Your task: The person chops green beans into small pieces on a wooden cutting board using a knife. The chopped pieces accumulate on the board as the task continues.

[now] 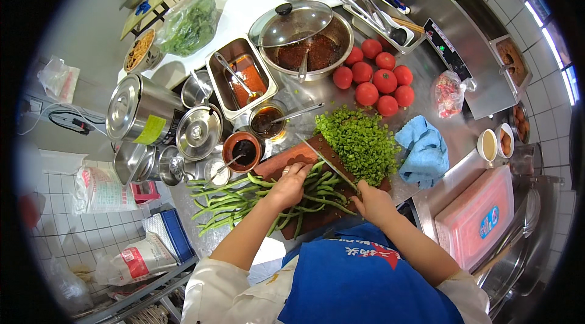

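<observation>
Long green beans [228, 203] lie in a loose bundle across the reddish-brown cutting board [285, 161] and over its left edge onto the steel counter. My left hand [289, 186] is bent over the bundle, its fingers closed on the beans. Gripped in my right hand [373, 203] is a kitchen knife [327, 160]; its blade slants away to the far left, just right of the bean ends. How far the edge is into the beans, I cannot tell. Beyond the knife, a heap of chopped green pieces [356, 142] covers the board's far right part.
A blue cloth [422, 152] and several tomatoes [385, 81] lie to the right and far right. Sauce bowls [242, 152], a lidded pot [199, 132] and a rectangular sauce pan [217, 95] crowd the left. A large bowl [343, 65] with a glass lid stands behind.
</observation>
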`<state>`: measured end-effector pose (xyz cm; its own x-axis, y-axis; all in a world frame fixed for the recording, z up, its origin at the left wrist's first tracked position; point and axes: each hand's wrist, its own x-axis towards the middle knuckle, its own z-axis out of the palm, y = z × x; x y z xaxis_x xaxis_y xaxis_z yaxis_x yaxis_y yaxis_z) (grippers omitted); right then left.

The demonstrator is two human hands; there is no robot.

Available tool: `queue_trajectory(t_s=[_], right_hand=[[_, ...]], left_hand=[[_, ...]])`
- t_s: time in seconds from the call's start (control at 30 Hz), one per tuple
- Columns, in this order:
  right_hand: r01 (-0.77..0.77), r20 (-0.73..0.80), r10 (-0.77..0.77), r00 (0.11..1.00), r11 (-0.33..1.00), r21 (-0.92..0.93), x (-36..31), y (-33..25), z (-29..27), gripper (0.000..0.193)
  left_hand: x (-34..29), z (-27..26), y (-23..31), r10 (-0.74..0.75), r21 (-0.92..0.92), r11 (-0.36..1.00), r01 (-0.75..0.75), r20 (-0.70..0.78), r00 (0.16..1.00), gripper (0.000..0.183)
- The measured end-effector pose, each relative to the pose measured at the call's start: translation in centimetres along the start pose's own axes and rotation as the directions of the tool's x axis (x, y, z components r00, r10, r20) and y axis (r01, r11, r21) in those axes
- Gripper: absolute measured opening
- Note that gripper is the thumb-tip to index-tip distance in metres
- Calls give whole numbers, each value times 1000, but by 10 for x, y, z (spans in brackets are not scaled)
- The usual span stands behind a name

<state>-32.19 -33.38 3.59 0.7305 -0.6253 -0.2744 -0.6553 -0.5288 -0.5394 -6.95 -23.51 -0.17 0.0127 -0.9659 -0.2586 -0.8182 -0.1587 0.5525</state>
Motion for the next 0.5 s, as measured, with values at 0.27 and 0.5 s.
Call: queue_trajectory(t_s=[0.27, 0.5], right_hand=[[-111, -77, 120, 990, 988, 112, -4, 20, -7, 27], [-112, 2, 112, 994, 983, 143, -9, 1, -7, 27]], left_hand=[[16, 12, -1, 122, -288, 951, -113, 13, 992, 54], [19, 4, 4, -164, -260, 959, 113, -186, 969, 60]])
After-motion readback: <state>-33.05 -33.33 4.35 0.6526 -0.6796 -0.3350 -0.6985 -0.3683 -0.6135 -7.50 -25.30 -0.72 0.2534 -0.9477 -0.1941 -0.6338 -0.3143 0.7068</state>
